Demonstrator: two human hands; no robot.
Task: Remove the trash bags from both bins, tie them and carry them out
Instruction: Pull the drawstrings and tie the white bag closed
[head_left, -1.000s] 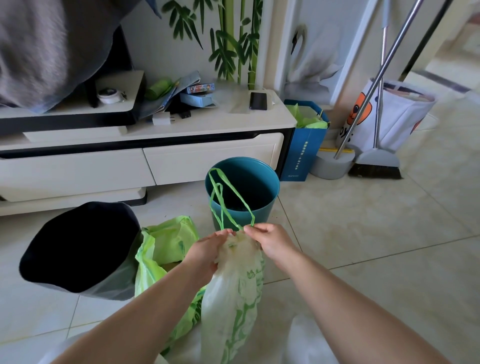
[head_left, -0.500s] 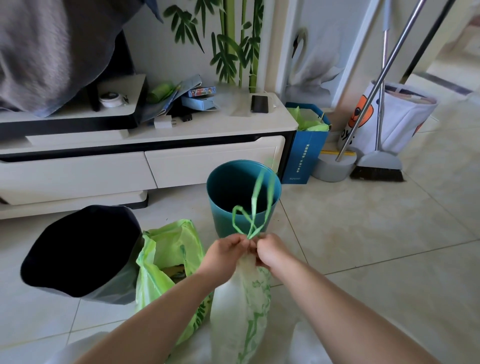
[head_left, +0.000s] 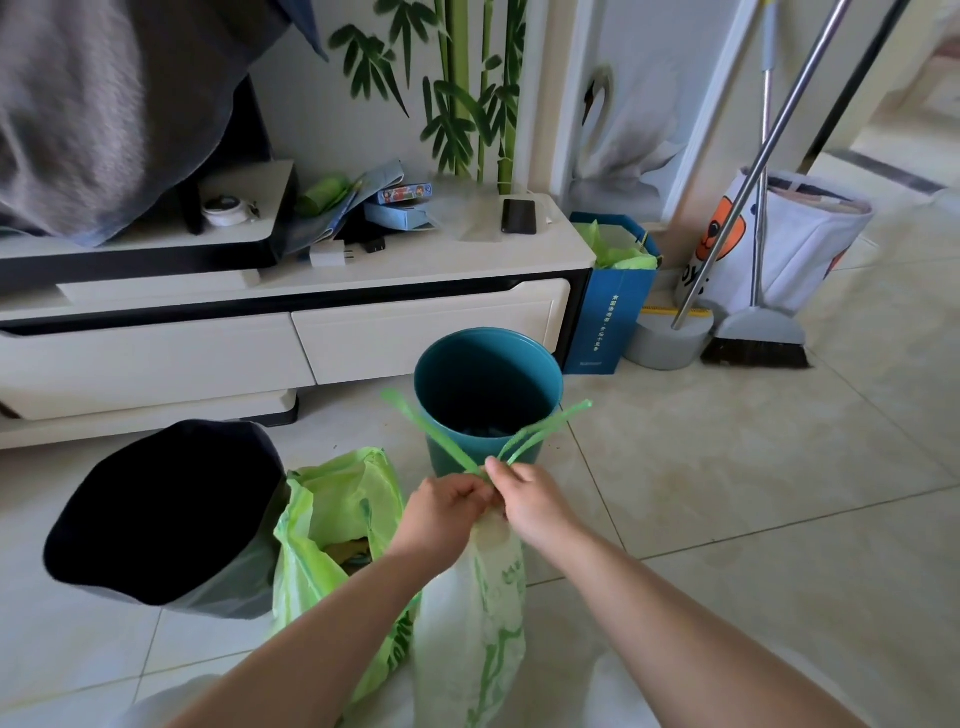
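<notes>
Bins beside hands, bag.

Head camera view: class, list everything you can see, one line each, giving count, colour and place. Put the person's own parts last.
White trash bag: one, white with green print, neck gripped by both hands.
Drawstrings: green, fanning up from the neck.
Green trash bag: one, open, on the floor left of the white one.
Teal bin: one, unlined, behind the hands.
Dark bin: one, tilted, far left.
Cabinet: one, cream, against the wall.
Phone: one, black, on the cabinet.
Blue paper bag: one, beside the cabinet.
Broom: one, grey, right.
Left hand: closed on the neck.
Right hand: pinching the drawstrings.
</notes>
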